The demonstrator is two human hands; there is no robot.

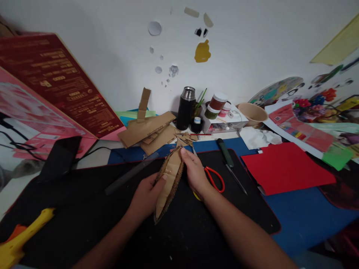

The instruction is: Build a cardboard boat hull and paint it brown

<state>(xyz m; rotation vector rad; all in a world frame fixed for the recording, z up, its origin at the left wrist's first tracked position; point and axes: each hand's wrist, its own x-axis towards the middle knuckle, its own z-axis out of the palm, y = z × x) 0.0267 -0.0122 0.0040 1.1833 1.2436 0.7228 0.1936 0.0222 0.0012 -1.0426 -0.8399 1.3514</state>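
Between my two hands is a cardboard boat shape (169, 179), long and pointed at both ends, with raised corrugated sides. It is tilted, its near tip pointing down toward me. My left hand (147, 194) grips the near left side, thumb pressed on the inside. My right hand (195, 172) holds the far right side near the upper tip, thumb on the rim. Red-handled scissors (215, 179) lie just right of my right hand, partly hidden by it. A green-handled pointed tool (231, 164) rests farther right on the black mat (92, 224).
Cardboard scraps (148, 132) lie at the back, beside a black flask (185, 108) and paint jars (218, 102). A clear ruler-like strip (131, 175) is on the mat. Red paper (288, 168) lies right, a yellow-handled tool (28, 233) left, and a phone (60, 157) behind it.
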